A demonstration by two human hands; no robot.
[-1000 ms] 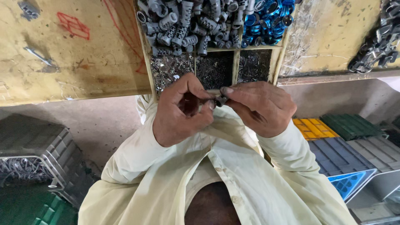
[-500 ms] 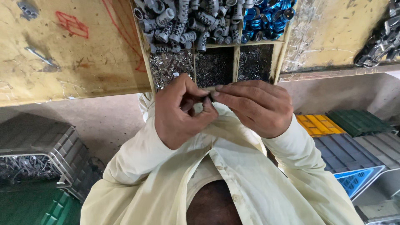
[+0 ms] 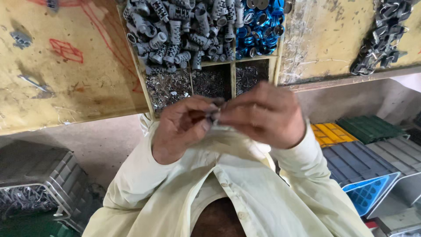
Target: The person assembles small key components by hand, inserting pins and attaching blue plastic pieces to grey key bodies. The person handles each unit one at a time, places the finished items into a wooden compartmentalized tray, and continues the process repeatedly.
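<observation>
Small metal part [image 3: 214, 115] sits pinched between left hand [image 3: 182, 127] and right hand [image 3: 263, 115], both grips clamped on it.

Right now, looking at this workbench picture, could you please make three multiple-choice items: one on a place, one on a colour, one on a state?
1. Where is the pile of grey plastic parts?
A. in the tray on the bench
B. on the floor
C. in the yellow crate

2. What colour are the rings beside them?
A. red
B. blue
C. white

3. How are the left hand and right hand?
A. far apart
B. flat on the bench
C. fingertips together

Key: 1 A, the tray holds them; 2 B, shiny blue; 3 C, fingertips meet on a small part.
</observation>
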